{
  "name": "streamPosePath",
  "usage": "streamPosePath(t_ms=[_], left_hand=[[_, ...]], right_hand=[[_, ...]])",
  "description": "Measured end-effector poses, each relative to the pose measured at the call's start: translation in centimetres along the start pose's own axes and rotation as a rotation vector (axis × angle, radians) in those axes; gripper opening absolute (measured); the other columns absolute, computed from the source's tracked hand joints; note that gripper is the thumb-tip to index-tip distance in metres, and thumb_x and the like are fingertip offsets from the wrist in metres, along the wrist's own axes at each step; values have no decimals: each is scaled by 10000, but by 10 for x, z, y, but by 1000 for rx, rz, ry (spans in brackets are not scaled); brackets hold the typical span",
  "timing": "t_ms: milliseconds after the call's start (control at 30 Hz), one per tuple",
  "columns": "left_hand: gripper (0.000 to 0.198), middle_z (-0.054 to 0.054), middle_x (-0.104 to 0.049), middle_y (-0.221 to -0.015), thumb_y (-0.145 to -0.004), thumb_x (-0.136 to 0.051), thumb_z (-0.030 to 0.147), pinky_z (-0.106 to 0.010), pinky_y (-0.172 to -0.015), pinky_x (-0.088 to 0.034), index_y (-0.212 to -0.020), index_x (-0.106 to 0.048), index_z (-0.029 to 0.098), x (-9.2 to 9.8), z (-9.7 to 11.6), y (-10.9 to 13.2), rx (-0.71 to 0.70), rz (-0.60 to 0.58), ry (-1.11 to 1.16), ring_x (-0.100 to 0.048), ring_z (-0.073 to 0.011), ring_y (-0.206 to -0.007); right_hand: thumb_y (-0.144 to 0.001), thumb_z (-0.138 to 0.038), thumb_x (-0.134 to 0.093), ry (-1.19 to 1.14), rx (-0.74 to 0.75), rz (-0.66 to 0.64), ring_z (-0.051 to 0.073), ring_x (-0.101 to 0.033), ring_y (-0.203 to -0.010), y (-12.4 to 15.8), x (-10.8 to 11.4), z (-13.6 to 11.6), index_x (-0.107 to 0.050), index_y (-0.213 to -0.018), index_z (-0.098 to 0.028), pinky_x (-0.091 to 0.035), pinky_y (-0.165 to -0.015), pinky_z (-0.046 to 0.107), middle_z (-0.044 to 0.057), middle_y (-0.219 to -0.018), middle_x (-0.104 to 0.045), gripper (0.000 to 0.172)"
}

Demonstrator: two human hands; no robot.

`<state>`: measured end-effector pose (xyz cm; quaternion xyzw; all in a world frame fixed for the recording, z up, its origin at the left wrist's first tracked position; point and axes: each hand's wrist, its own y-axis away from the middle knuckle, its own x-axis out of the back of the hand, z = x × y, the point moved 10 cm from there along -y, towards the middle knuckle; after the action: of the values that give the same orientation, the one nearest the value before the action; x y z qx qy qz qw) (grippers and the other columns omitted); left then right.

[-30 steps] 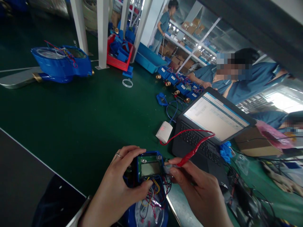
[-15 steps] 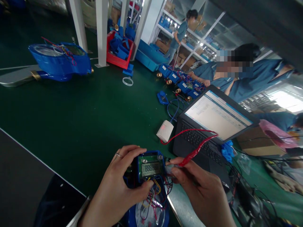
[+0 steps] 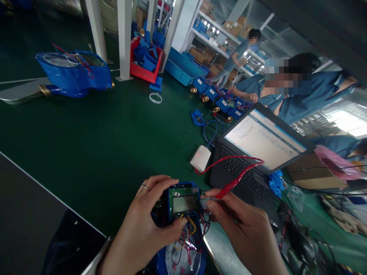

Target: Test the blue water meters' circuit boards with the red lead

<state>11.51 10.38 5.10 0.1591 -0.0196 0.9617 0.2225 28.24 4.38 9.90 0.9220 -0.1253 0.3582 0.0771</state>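
My left hand grips a blue water meter at the bottom middle, its fingers around the display end and its thumb at the loose wires. The small display on a green circuit board looks blank. Against the right side of that board, my right hand pinches a grey connector. From the connector a red-wrapped cable loops over the laptop to a white box with small red lights. Thin coloured wires lie over the meter's round clear dial. The connector's tip is hidden.
An open laptop stands right of the white box. Another blue meter lies at the left. A red bin of blue parts and several blue meters stand farther back. Co-workers are across the table.
The digits shown on the display have gone out. Both hands hold almost the same place. In the background, a standing co-worker has moved to the right.
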Motion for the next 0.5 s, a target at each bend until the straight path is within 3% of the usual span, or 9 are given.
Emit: streamPosePath(t_ms=[167,367,500], left_hand=[[510,28,-539,-1192,-695,-647,237,-463,-942,-477,-1156,-522,415,1,1,0,0,3,0,-547,-216,-1101],[545,36,-529,-1209,-689,-638,249,-501,-949,-471,-1177,-501,449,2,-3,2,-6,28,-5,-545,-227,-1113],[541,33,-530,-1207,-689,-636,241,-518,-937,-480,-1172,-500,445,0,-4,2,-1,7,-23,-549,-233,-1107]], right_hand=[[-892,-276,-571,87,78,-20,76,-574,-515,-2,-1,-10,-685,-918,-221,-471,-537,155,-36,-660,-657,130],[-918,-218,-544,126,202,-30,98,-683,-709,-1,-4,-22,-663,-925,-208,-491,-615,148,-7,-848,-722,120],[-926,-197,-532,162,216,-48,89,-685,-711,1,-8,-24,-654,-930,-197,-489,-626,138,-8,-851,-717,122]])
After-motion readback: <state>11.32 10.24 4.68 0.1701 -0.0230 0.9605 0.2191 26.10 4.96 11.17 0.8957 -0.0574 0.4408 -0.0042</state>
